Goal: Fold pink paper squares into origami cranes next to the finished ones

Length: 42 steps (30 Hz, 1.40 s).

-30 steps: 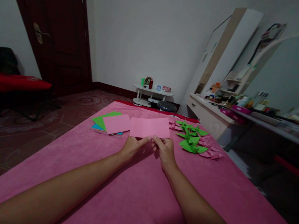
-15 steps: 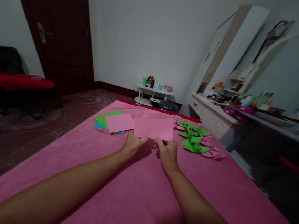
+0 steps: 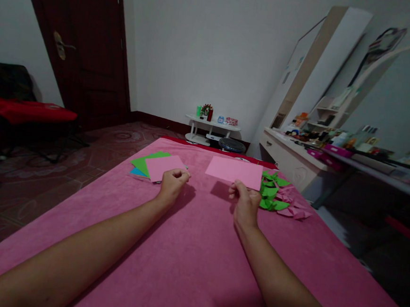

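Between the thumb and fingers of my right hand (image 3: 246, 205) is a pink sheet of paper (image 3: 237, 171), gripped at its near edge and raised above the bed. My left hand (image 3: 172, 185) is closed, with no paper visible in its fingers, just in front of a stack of coloured paper. On top of that stack lies a pink sheet (image 3: 159, 165), with a green sheet (image 3: 140, 163) and a blue sheet (image 3: 137, 172) showing from under it. Several folded green paper cranes (image 3: 271, 193) and folded pink paper cranes (image 3: 295, 209) lie to the right, partly hidden behind the held sheet and my hand.
A pink cover (image 3: 182, 265) spreads beneath everything. Past its far end stand a small white table (image 3: 212, 122) and a dark round stool (image 3: 231, 144). A dressing table (image 3: 290, 153) crowded with items lines the right, and a red chair (image 3: 27, 111) stands left.
My left hand has let go of the pink sheet and moved slightly left. My right hand has carried the sheet to the right, in front of some cranes.
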### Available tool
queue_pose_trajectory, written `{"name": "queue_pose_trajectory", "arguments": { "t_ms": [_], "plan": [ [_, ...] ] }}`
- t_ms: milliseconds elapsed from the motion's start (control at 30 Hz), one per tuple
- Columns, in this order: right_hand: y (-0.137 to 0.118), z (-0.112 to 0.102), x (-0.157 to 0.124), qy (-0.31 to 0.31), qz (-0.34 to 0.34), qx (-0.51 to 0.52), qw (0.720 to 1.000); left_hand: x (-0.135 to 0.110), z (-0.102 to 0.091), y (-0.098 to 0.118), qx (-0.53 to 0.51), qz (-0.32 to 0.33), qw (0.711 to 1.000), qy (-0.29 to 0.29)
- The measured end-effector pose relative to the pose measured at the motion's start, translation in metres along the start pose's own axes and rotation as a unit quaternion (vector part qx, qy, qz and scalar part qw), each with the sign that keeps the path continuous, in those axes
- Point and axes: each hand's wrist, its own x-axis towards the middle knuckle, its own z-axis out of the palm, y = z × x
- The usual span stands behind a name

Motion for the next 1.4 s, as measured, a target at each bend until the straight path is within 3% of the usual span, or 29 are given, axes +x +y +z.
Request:
{"name": "queue_pose_trajectory", "arguments": {
  "t_ms": [67, 233, 300, 400, 533, 633, 967, 1167, 1400],
  "plan": [
    [-0.001, 0.0, 0.003, 0.0, 0.008, 0.039, 0.999, -0.003, 0.001, 0.002, -0.032, -0.02, 0.999, -0.028],
    [0.0, 0.008, -0.008, -0.069, 0.045, 0.039, 0.996, -0.025, 0.017, 0.008, -0.125, -0.079, 0.952, -0.267],
    [0.002, 0.01, -0.014, -0.091, 0.048, 0.035, 0.994, -0.033, 0.023, 0.008, -0.143, -0.095, 0.941, -0.293],
    [0.004, 0.011, -0.02, -0.135, 0.064, 0.0, 0.989, -0.038, 0.026, 0.009, -0.148, -0.104, 0.949, -0.26],
    [0.005, 0.011, -0.024, -0.197, 0.077, -0.07, 0.975, -0.038, 0.024, 0.013, -0.088, -0.049, 0.971, -0.217],
    [0.004, 0.012, -0.027, -0.181, 0.068, -0.095, 0.977, -0.039, 0.023, 0.015, -0.053, -0.017, 0.974, -0.221],
    [0.003, 0.011, -0.027, -0.159, 0.097, -0.208, 0.96, -0.041, 0.025, 0.012, -0.016, 0.025, 0.987, -0.159],
    [0.002, 0.0, -0.009, -0.123, 0.024, -0.163, 0.979, -0.036, 0.02, 0.022, 0.025, 0.02, 0.994, -0.105],
    [0.003, -0.014, 0.009, -0.132, -0.026, -0.161, 0.978, -0.03, 0.013, 0.018, 0.037, -0.023, 0.993, -0.111]
  ]
}}
